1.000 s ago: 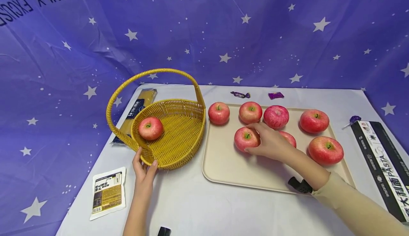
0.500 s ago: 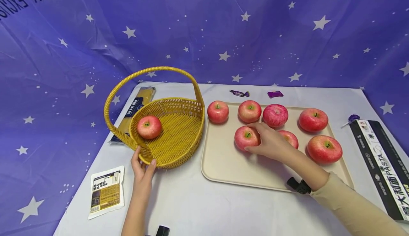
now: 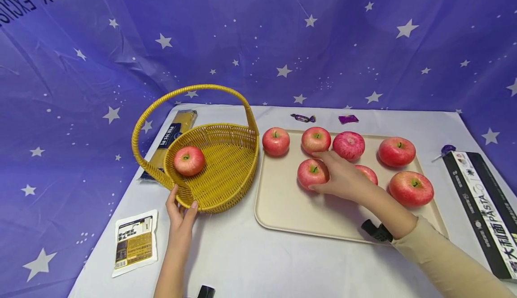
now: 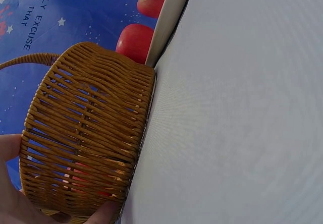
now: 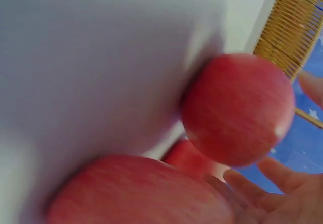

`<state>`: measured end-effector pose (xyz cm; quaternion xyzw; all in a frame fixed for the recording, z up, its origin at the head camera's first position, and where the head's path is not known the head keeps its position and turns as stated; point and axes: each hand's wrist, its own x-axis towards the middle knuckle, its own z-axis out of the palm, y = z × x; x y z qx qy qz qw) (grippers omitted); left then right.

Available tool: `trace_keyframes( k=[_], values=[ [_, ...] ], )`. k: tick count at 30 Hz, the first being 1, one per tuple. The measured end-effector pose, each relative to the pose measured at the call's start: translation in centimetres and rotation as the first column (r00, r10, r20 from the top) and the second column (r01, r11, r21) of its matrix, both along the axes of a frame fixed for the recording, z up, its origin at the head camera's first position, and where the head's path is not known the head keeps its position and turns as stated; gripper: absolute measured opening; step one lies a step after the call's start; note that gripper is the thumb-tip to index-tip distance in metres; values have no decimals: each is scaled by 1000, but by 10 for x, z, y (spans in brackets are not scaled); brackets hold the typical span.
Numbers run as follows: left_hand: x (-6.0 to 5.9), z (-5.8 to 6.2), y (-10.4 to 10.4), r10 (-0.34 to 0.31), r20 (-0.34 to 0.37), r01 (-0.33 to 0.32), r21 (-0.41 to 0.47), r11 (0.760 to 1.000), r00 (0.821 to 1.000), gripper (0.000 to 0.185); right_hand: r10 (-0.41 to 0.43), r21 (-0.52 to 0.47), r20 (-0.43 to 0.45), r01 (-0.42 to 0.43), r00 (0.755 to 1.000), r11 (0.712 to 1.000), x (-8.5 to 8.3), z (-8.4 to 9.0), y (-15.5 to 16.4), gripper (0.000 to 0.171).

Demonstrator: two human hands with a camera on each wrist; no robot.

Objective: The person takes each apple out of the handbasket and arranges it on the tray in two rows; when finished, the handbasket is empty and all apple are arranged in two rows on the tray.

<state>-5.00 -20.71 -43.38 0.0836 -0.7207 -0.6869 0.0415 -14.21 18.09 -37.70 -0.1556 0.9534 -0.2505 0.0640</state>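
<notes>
A yellow woven basket (image 3: 226,168) with a tall hooped handle stands on the left and holds one red apple (image 3: 189,160). My left hand (image 3: 180,221) grips its near left rim, thumb and fingers to either side of the weave, as the left wrist view also shows. On the beige tray (image 3: 282,212), an apple (image 3: 312,173) sits near the middle. Around its right side curves my right hand (image 3: 343,177), thumb and fingers spread; in the right wrist view the thumb (image 5: 313,87) is apart from that apple. Part of another apple (image 3: 367,175) is hidden behind this hand.
Several more apples, one of them a darker red apple (image 3: 348,146), line the tray's back and right. Two wrapped candies (image 3: 348,119), a lollipop (image 3: 447,149), a black pasta box (image 3: 480,212), a pasta bag (image 3: 173,132) and a white-and-brown pouch (image 3: 135,243) lie about the table.
My right hand's fingers have lifted and spread a little from the apple, which stays on the tray. My left hand keeps its grip on the basket.
</notes>
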Motion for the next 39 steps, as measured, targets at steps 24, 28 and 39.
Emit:
trace_keyframes(
  k=[24,28,39],
  values=[
    [0,-1,0,8,-3,-8,-2,1000,1000,71,258,-262,-141,-287,956,921,-36,30,-137,75],
    [1,-1,-1,5,-10,-5,-12,1000,1000,71,297,-252,-110,-315,949,915,-44,20,-177,78],
    [0,-3,-2,12,-19,-13,-30,999,1000,69,270,-143,-52,-275,961,951,-65,-4,-271,90]
  ],
)
